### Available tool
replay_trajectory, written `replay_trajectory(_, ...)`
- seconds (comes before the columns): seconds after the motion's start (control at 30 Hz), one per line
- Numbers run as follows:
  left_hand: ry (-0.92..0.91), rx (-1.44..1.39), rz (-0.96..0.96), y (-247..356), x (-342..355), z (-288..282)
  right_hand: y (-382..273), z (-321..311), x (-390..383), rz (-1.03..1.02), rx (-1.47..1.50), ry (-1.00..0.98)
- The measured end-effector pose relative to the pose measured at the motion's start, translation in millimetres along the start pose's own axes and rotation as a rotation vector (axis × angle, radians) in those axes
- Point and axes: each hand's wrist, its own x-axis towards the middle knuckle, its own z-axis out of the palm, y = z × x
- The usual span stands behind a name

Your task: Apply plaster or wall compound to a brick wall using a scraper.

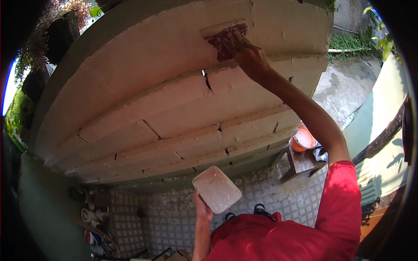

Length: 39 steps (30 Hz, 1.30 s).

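My right hand (244, 48) stretches up to the wall, its fingers closed on a red plastering float (223, 49). The float's face is pressed against the upper band of the pale plastered wall (152, 48). Below, my left hand (202, 208) grips the side of a whitish rectangular plastic tub (228, 204) in front of my body. Inside the tub is a pale coating; how deep it lies I cannot tell. Rough ledges (174, 87) and short dark cracks run across the wall beneath the float.
An orange bucket (303, 138) with pale contents stands on a wooden stool (300, 161) at the right. Bottles and other items (89, 215) line the lower left. Potted plants (63, 37) hang at the upper left. The tiled floor (170, 222) carries light specks.
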Motion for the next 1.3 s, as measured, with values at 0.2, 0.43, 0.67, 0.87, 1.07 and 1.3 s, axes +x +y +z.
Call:
replay_trajectory(0.2,-0.035,0.011,0.013,4.0,4.3,5.4,-1.1,-7.9,-5.6,-0.075,-0.021,-0.111)
replay_trajectory(0.43,-0.07,-0.053,0.053,-1.2,-2.9,5.9,10.4,-44.5,-14.0,0.073,0.282,-0.502)
replay_trajectory(0.67,-0.055,-0.004,0.036,-4.2,-19.1,-1.9,2.6,-80.7,-10.6,0.265,0.645,0.109)
replay_trajectory(0.87,-0.041,-0.001,0.062,1.4,-27.6,-3.2,35.8,-88.6,14.5,0.74,0.456,0.113)
replay_trajectory(1.07,0.001,-0.026,0.047,0.4,-19.9,-8.8,25.3,-65.3,21.7,0.76,0.427,0.049)
replay_trajectory(1.3,-0.006,-0.059,0.043,-1.3,-11.3,-11.2,-31.4,-49.9,28.9,0.769,0.314,-0.026)
